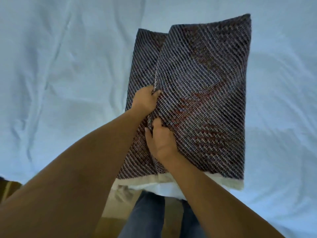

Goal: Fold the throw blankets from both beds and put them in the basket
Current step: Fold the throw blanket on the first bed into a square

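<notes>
Your left hand (147, 100) and right hand (161, 141) both pinch the throw blanket (202, 93) by its near edge, top layer lifted off the bed (51, 74) to double it over; no basket in sight

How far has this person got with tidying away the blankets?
Partly there. The dark woven throw blanket already lies folded into a narrow stack on the white bed. In hand: the left hand and right hand both grip its top layer along the left edge, turning it over for another fold. Left to do: putting it in the basket, which is out of view, as is any second blanket.
</notes>
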The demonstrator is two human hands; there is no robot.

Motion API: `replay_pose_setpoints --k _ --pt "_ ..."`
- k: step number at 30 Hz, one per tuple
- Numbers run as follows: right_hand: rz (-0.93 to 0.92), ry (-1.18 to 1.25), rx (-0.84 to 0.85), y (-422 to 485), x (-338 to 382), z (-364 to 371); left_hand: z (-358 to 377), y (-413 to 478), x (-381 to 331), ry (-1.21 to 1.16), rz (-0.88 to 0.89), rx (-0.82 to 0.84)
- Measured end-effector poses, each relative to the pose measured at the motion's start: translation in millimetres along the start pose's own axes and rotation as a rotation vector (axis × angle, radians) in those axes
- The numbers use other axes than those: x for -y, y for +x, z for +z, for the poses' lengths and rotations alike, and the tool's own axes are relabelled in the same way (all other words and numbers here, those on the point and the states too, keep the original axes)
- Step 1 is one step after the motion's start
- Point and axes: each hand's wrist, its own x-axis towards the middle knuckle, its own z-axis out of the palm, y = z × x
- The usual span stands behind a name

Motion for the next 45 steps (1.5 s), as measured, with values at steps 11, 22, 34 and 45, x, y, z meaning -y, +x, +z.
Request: replay_pose_setpoints --k 11,22,34,45 --pt "-0.07 -0.017 -0.106 2 40 60 -20 -37 86 -0.121 -0.046 0.133" --pt "0.122 -0.205 0.116 -24 39 81 -24 -48 103 -0.131 -0.083 0.078" --pt "0.159 -0.151 0.362 -52 59 107 -24 -80 136 -0.225 -0.146 0.294" --pt "0.148 0.073 0.303 11 56 53 -28 -51 110 -0.231 -0.189 0.209"
